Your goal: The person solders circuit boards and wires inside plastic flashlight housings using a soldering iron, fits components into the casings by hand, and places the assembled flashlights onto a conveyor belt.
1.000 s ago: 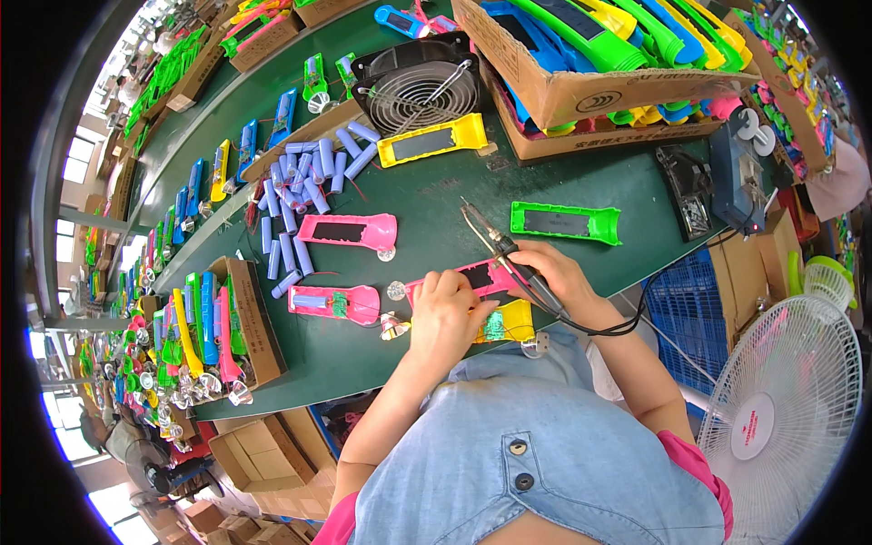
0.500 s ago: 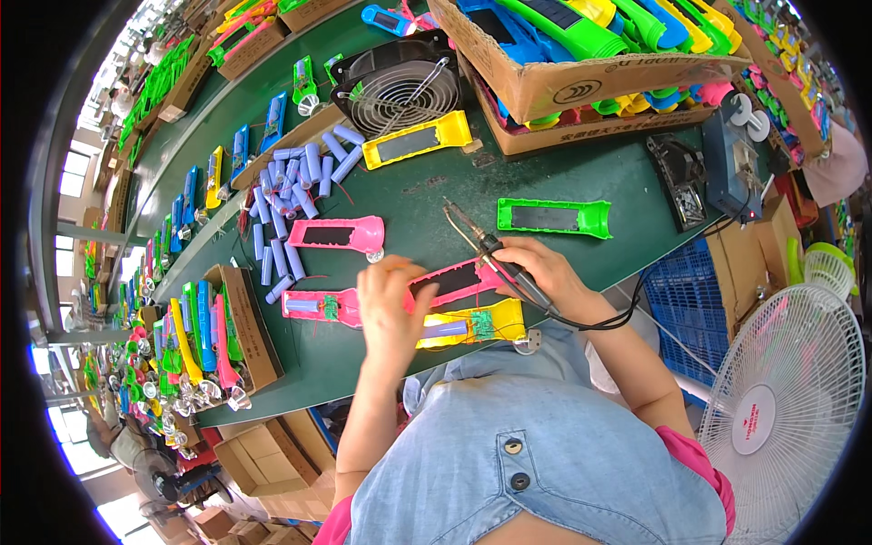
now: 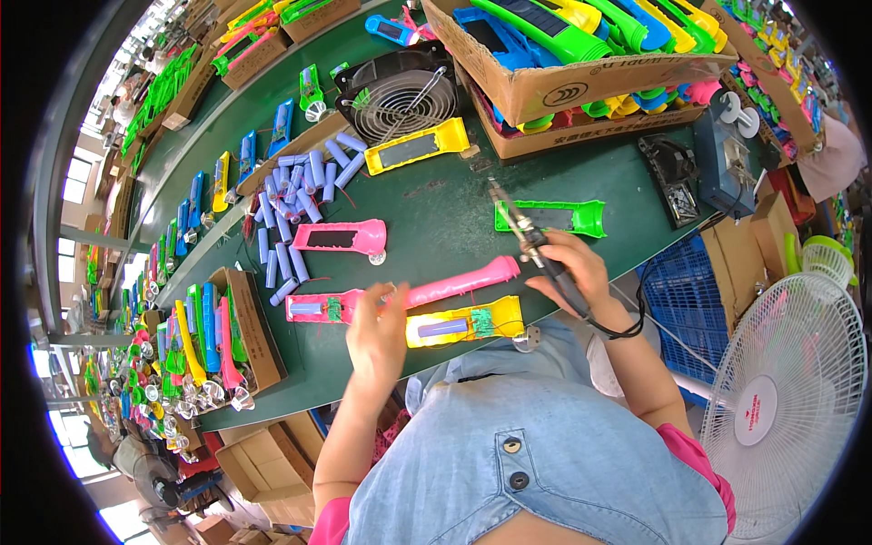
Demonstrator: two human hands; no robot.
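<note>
My left hand (image 3: 375, 334) is closed around one end of a long pink plastic casing (image 3: 463, 281), smooth outer side up. To its left, partly behind the fingers, lies another pink casing half (image 3: 304, 310) with a lilac battery and a green circuit board in it. A soldering iron (image 3: 556, 271) with a dark handle and black cable is in my closed right hand (image 3: 581, 272), its metal tip pointing away over the bench. Nearest me lies a yellow casing half (image 3: 504, 313) with a battery and green board inside.
Loose lilac batteries (image 3: 300, 186) are heaped beyond my left hand. Casing halves in pink (image 3: 371, 235), green (image 3: 590, 220) and yellow (image 3: 445, 138) lie around the green bench (image 3: 427, 204). A black fan (image 3: 400, 95) and filled cardboard box (image 3: 627, 77) stand behind; a white fan (image 3: 781, 400) is at right.
The long pink casing has flipped from its dark panel side to its smooth side. My right hand has moved right with the soldering iron, away from the casing. My left hand shifted slightly left.
</note>
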